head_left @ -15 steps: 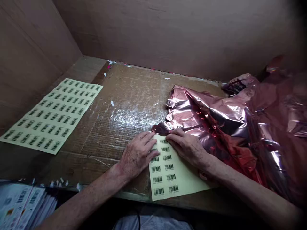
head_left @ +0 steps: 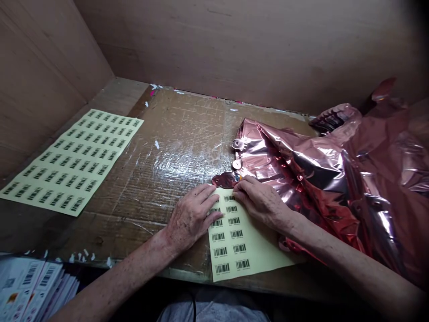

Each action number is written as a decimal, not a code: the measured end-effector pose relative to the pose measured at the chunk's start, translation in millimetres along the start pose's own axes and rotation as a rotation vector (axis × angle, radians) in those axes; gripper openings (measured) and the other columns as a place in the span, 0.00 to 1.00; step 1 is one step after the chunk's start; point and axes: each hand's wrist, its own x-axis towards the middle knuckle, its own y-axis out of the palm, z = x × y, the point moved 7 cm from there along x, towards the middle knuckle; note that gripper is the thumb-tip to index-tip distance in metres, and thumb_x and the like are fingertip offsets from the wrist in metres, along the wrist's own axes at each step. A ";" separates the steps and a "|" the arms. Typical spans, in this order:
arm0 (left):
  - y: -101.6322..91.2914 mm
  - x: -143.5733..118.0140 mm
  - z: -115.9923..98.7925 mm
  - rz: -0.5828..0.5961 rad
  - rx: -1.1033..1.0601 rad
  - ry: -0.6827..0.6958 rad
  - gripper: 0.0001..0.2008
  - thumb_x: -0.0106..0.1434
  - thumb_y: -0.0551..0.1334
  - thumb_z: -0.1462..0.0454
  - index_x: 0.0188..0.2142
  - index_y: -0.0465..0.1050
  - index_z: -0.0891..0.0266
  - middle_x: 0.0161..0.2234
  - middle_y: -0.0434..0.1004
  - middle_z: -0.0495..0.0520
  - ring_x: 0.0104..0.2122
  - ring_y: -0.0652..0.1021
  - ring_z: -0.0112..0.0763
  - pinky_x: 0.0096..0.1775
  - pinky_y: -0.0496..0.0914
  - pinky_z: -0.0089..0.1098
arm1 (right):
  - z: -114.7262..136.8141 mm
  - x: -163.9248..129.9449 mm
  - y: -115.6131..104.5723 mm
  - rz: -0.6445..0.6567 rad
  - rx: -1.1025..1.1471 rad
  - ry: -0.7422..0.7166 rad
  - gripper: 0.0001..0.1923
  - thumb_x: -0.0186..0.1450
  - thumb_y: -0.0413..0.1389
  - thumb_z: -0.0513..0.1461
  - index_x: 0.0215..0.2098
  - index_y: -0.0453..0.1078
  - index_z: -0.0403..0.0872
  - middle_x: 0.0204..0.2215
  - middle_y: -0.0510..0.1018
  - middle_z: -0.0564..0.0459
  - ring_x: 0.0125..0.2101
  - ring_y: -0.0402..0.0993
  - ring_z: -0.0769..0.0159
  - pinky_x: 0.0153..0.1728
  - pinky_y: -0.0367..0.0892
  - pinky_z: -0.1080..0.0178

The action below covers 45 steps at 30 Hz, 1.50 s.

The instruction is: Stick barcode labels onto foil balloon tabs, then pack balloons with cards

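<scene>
1. Pale yellow paper sheet of black barcode stickers (head_left: 239, 243), lying flat at the near edge of the worn brown cardboard work surface (head_left: 174, 147): judged very light, thin and limp, likely to slide or curl unless pressed down. Its stickers are probably best lifted at a corner with a fingertip or nail.

2. Left hand (head_left: 191, 214) lies palm-down, fingers spread flat over the sheet's left edge and pinning it; it grips nothing.

3. Right hand (head_left: 263, 201) rests on the sheet's upper right corner, its fingertips drawn together at the top row of stickers. Whether a sticker is pinched between them cannot be told.

4. Rose-pink crinkled metallic foil balloon (head_left: 318, 174), deflated, is heaped to the right, its edge touching the sheet's top. It is judged light, slippery and easily creased; its small round tabs (head_left: 237, 154) look like the firmer places to hold.

5. Appearance of the sheet: two columns of barcodes show between the hands, and its right part is bare backing.

6. Second, full yellow barcode sheet (head_left: 73, 161) lies well apart at left; stacked printed cards (head_left: 30, 281) sit below the table edge.
</scene>
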 end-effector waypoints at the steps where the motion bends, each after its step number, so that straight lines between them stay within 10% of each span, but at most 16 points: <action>1: -0.1 0.0 -0.1 -0.002 0.003 0.000 0.15 0.66 0.65 0.62 0.50 0.70 0.66 0.54 0.74 0.62 0.55 0.73 0.46 0.56 0.72 0.47 | -0.4 -0.2 0.3 0.002 0.005 0.012 0.08 0.72 0.50 0.38 0.41 0.70 0.43 0.38 0.73 0.49 0.32 0.70 0.66 0.29 0.59 0.64; 12: -2.3 2.4 1.0 0.047 0.028 -0.015 0.15 0.65 0.66 0.62 0.49 0.71 0.67 0.51 0.75 0.61 0.54 0.74 0.47 0.55 0.73 0.46 | -0.9 1.5 6.4 0.015 0.053 0.068 0.07 0.71 0.51 0.38 0.37 0.69 0.45 0.35 0.73 0.51 0.31 0.69 0.66 0.29 0.58 0.65; 21: -18.1 38.5 -7.6 -0.065 0.045 -0.024 0.06 0.68 0.62 0.65 0.35 0.74 0.66 0.37 0.79 0.57 0.40 0.79 0.38 0.42 0.77 0.40 | -46.7 3.1 -44.2 0.082 0.359 0.160 0.17 0.70 0.52 0.49 0.30 0.68 0.46 0.27 0.74 0.51 0.28 0.67 0.66 0.29 0.62 0.62; 26: 9.7 77.8 -14.8 -0.013 0.026 0.104 0.12 0.65 0.66 0.65 0.46 0.72 0.68 0.51 0.76 0.62 0.54 0.74 0.45 0.54 0.73 0.45 | -73.2 16.7 -65.0 0.158 0.247 0.220 0.20 0.68 0.52 0.52 0.28 0.69 0.45 0.25 0.73 0.52 0.25 0.66 0.68 0.26 0.58 0.63; 45: 38.8 82.5 -12.0 0.169 0.097 0.114 0.14 0.67 0.55 0.71 0.52 0.69 0.67 0.47 0.74 0.62 0.46 0.75 0.43 0.45 0.75 0.43 | -67.4 27.3 -54.4 0.079 -0.082 0.171 0.10 0.72 0.53 0.40 0.37 0.74 0.44 0.33 0.78 0.47 0.32 0.73 0.62 0.31 0.63 0.62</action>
